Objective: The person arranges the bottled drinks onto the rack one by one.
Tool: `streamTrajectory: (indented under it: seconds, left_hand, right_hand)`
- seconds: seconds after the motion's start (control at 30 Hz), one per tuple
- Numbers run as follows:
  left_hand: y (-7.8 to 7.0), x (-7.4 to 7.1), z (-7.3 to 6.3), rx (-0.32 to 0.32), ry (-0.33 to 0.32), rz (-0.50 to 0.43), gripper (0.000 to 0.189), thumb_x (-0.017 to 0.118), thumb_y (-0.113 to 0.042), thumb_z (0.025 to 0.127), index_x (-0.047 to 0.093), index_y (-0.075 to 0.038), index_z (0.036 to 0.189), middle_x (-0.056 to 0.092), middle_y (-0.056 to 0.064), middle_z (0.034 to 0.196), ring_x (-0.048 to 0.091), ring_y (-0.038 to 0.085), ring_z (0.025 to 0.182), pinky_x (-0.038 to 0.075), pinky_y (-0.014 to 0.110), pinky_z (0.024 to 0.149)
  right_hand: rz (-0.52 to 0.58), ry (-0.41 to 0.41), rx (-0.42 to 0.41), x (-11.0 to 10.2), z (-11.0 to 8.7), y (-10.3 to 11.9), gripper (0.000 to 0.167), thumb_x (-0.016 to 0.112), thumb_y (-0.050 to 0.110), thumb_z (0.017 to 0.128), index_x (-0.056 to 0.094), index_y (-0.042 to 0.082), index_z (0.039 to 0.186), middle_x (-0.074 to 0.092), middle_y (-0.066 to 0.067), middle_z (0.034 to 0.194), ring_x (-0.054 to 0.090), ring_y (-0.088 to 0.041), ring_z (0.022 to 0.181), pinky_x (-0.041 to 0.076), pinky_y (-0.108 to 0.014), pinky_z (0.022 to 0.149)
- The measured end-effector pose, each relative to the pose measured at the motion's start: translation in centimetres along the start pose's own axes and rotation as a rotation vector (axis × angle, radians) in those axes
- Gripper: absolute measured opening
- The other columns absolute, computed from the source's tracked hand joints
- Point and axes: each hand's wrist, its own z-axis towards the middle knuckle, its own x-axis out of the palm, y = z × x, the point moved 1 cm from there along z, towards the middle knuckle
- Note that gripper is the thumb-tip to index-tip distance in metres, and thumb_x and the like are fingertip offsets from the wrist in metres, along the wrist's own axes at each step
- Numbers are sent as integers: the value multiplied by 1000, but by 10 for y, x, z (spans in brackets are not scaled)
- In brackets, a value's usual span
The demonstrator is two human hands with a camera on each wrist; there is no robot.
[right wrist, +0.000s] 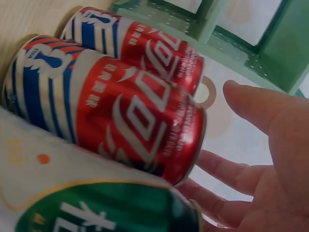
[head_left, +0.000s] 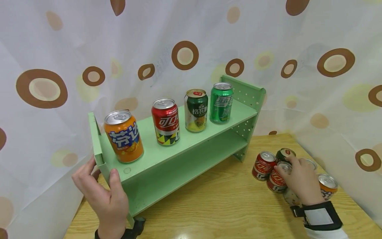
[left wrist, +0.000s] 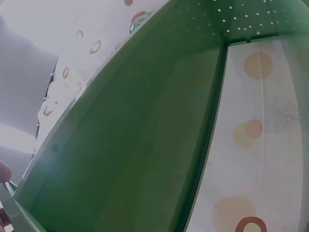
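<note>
My left hand [head_left: 108, 199] grips the left end panel of a green two-tier shelf [head_left: 147, 156], thumb in front and fingers behind it. On its upper board stand an orange soda can [head_left: 126, 141], a red cola can [head_left: 165, 124], a green-and-white kvass can [head_left: 195, 113] and a green soda can [head_left: 221, 104]. My right hand [head_left: 302, 181] reaches over a cluster of cans at the right. In the right wrist view, thumb and fingers are spread by the top of a red cola can [right wrist: 130, 116]; a green-and-white can [right wrist: 96, 203] lies nearest the camera.
Another red cola can [head_left: 264, 166], a dark green-topped can [head_left: 285, 153] and an orange can [head_left: 327, 186] stand on the wooden table [head_left: 215, 202] around my right hand. A patterned curtain [head_left: 191, 30] hangs behind. The shelf's lower board [head_left: 191, 166] carries no cans.
</note>
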Motion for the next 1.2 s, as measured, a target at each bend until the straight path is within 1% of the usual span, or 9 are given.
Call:
streamTrajectory:
  seconds: [0.13, 0.27, 0.33, 0.43, 0.57, 0.8, 1.0, 1.13, 1.2]
  left_hand:
    - [0, 0, 1, 12, -7, -1, 53, 51, -1, 85, 49, 10, 137, 41, -9, 130, 41, 12, 121, 41, 22, 95]
    - [0, 1, 1, 19, -12, 5, 53, 51, -2, 85, 49, 11, 136, 41, -12, 129, 40, 11, 121, 41, 21, 94]
    - [0, 1, 1, 21, -13, 7, 53, 51, -2, 85, 49, 12, 136, 41, -12, 128, 40, 11, 121, 41, 21, 94]
    - [0, 1, 1, 23, -10, 12, 53, 51, -2, 85, 49, 11, 136, 40, -13, 128, 40, 11, 121, 41, 21, 95]
    - [-1, 1, 1, 25, -9, 13, 53, 51, -3, 85, 49, 11, 136, 40, -13, 128, 40, 10, 120, 41, 21, 95]
    - [0, 2, 1, 22, -12, -12, 51, 51, -2, 86, 49, 12, 135, 42, -11, 129, 40, 12, 120, 42, 21, 94]
    - [0, 3, 1, 26, -18, -16, 51, 51, -1, 85, 49, 13, 134, 42, -11, 128, 40, 12, 119, 43, 21, 94]
    - [0, 3, 1, 26, -18, -12, 52, 52, -2, 85, 49, 13, 135, 42, -11, 128, 40, 12, 120, 43, 21, 94]
    - [0, 2, 1, 24, -15, -10, 52, 52, -2, 85, 49, 13, 135, 42, -11, 128, 40, 12, 120, 43, 21, 94]
  right_hand:
    - [-11, -16, 5, 3, -1, -1, 66, 77, 36, 90, 56, -14, 129, 56, -44, 112, 55, -60, 97, 46, -68, 69]
    - [-45, -28, 9, 8, -2, -3, 71, 80, 38, 88, 56, -17, 126, 57, -42, 108, 57, -58, 94, 46, -67, 67]
    - [-63, -14, 26, 11, -2, -4, 75, 80, 41, 87, 54, -17, 127, 57, -42, 109, 57, -59, 94, 46, -70, 69]
    - [-80, 24, 64, 15, -2, -6, 81, 78, 46, 87, 51, -17, 129, 56, -42, 113, 56, -62, 97, 42, -74, 76]
    - [-95, 60, 83, 18, -2, -8, 86, 78, 49, 86, 50, -20, 129, 59, -43, 113, 58, -62, 99, 38, -79, 83]
    - [-122, 126, 81, 20, 2, -12, 83, 80, 51, 83, 54, -20, 118, 64, -38, 101, 63, -57, 92, 37, -80, 83]
    - [-122, 132, 78, 22, 2, -13, 86, 84, 50, 78, 53, -19, 118, 64, -37, 101, 63, -57, 90, 37, -80, 83]
    - [-115, 135, 87, 22, 1, -12, 86, 85, 49, 78, 52, -19, 119, 64, -37, 101, 63, -57, 90, 38, -79, 82]
    - [-119, 132, 83, 22, 1, -12, 84, 84, 48, 78, 52, -19, 117, 65, -36, 99, 64, -56, 88, 40, -77, 79]
